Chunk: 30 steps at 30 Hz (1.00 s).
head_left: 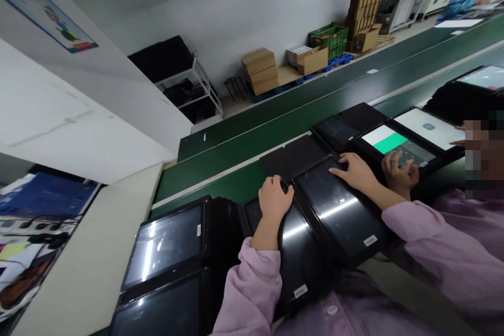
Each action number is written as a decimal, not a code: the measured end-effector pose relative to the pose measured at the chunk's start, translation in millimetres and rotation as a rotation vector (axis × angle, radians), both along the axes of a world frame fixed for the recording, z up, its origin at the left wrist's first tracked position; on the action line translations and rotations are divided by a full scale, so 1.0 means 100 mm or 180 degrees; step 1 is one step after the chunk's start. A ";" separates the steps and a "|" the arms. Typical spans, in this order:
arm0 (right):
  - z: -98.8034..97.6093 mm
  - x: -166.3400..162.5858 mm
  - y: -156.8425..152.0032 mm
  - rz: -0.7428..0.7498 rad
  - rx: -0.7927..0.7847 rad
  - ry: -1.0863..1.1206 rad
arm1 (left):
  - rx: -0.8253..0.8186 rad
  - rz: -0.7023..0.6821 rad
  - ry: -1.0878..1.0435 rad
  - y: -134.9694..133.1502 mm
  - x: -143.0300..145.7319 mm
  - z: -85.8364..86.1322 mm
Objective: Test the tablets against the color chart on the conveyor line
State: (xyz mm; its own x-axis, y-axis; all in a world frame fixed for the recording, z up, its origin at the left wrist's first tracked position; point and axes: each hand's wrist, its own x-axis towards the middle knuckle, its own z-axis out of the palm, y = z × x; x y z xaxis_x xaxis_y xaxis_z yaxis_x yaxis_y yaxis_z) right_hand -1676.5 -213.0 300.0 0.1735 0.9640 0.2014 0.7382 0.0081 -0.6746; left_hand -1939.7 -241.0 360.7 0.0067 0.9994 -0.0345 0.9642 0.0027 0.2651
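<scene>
My left hand [275, 197] is closed over the upper edge of a black tablet [301, 252] with a dark screen and a small white label. Beside it lies a second dark tablet [338, 205], tilted the same way. My right hand [356, 170] grips this one at its upper right edge, thumb over the screen border and fingers bent past the edge. Near my right wrist, another person's hand [399, 170] rests on a lit tablet [388, 139] with a white and green display. Flat black panels [293, 155] lie just beyond my hands.
Dark tablets [169, 241] lie in stacks at my left. A white-screen tablet [427, 127] and further stacked devices [472, 89] are at the right. A green conveyor belt [252, 144] runs beyond, with cardboard boxes [260, 71] and green crates [328, 39] by the wall. A white pillar [129, 115] stands left.
</scene>
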 end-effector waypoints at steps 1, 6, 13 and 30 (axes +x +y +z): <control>0.01 0.00 0.00 -0.0009 -0.0011 0.0002 | -0.0004 -0.0003 0.0017 -0.01 0.01 0.01; 0.05 0.01 0.00 -0.0041 -0.0080 -0.0005 | 0.0000 -0.0025 0.0112 -0.01 0.07 0.03; 0.07 0.00 0.03 0.0052 -0.0108 0.0005 | -0.0002 -0.0127 0.0219 0.04 0.05 0.00; 0.22 0.02 -0.29 0.0295 -0.0148 0.0225 | -0.0123 -0.0413 -0.0031 0.11 -0.08 0.08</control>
